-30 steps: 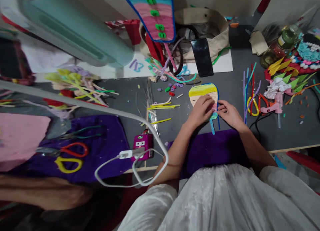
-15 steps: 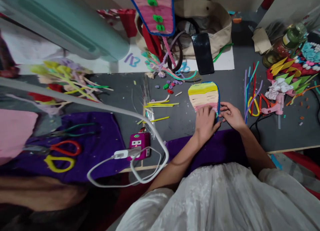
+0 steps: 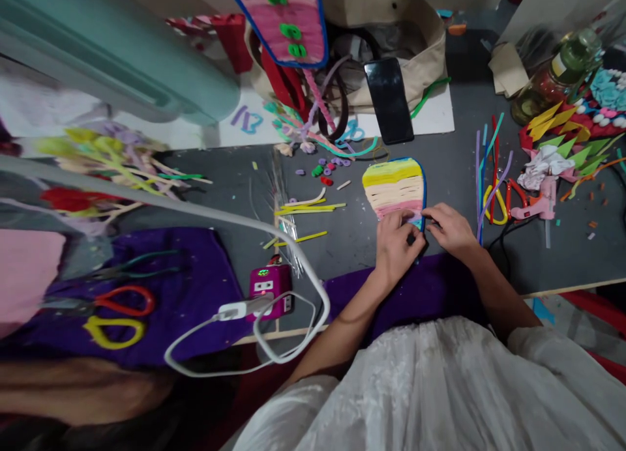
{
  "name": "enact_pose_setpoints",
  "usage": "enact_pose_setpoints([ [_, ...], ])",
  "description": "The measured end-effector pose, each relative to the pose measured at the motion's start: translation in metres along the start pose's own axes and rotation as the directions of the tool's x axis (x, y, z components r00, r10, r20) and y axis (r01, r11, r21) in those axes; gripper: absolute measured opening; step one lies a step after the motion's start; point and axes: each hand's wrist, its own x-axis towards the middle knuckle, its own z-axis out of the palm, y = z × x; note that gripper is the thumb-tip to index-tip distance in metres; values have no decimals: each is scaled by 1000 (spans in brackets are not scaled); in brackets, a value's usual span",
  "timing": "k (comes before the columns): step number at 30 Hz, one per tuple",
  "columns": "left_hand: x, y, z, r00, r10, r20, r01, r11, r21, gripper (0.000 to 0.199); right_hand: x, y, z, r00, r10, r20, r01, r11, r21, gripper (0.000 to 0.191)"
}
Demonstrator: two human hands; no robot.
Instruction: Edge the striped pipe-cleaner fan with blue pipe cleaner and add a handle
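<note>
Currently the striped panel (image 3: pixel 393 185) lies on the worktop (image 3: pixel 452 174) — left hand (image 3: pixel 395 246) curled narrowly over its six-o'clock end, holding it; right hand (image 3: pixel 450 231) bunched at the blue edging (image 3: pixel 424 187) near four o'clock — whether gripping, I cannot tell.

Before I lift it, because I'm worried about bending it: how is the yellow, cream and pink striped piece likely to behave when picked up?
The striped piece is probably light, since it looks thin and flat. It may flex along the gaps between its cream strips, though the blue edging might stiffen one side.
</note>
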Motion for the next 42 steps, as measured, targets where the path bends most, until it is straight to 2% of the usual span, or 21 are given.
enact_pose_setpoints([
  [6,0,4,0,1000,-23,-4,23,999,-27,11,3,0,5,995,-95,-11,91,981,-170,33],
  [10,1,7,-4,999,5,33,-4,1000,-31,12,3,0,4,994,-112,4,111,981,-156,32],
  [13,5,3,-10,999,28,15,-28,999,-39,14,3,0,1,993,-117,-9,115,988,-106,30],
  [17,10,-15,-23,1000,17,-26,-15,996,91,20,2,-2,-2,993,-110,-33,107,991,-80,28],
  [21,8,-31,-42,992,-72,-103,96,965,245,30,2,-3,-1,995,-83,-61,80,996,-46,26],
  [24,3,-35,-50,995,-35,-93,61,955,291,44,2,-4,-1,996,-43,-73,43,999,-2,24],
  [27,4,-31,-44,997,45,56,-58,961,270,44,3,-6,-2,996,-16,-91,21,999,48,20],
  [31,14,-23,-24,962,154,226,-198,963,185,27,4,-6,-3,996,-4,-94,11,997,70,17],
  [34,22,-20,-16,956,191,222,-225,964,142,21,4,-6,-4,996,-30,-81,35,998,61,14],
  [38,23,-20,-13,974,172,145,-191,973,131,19,5,-6,-5,997,-35,-64,38,998,43,13],
  [42,22,-19,-7,980,154,122,-168,980,108,21,4,-8,-7,998,-49,-30,50,999,15,16],
])
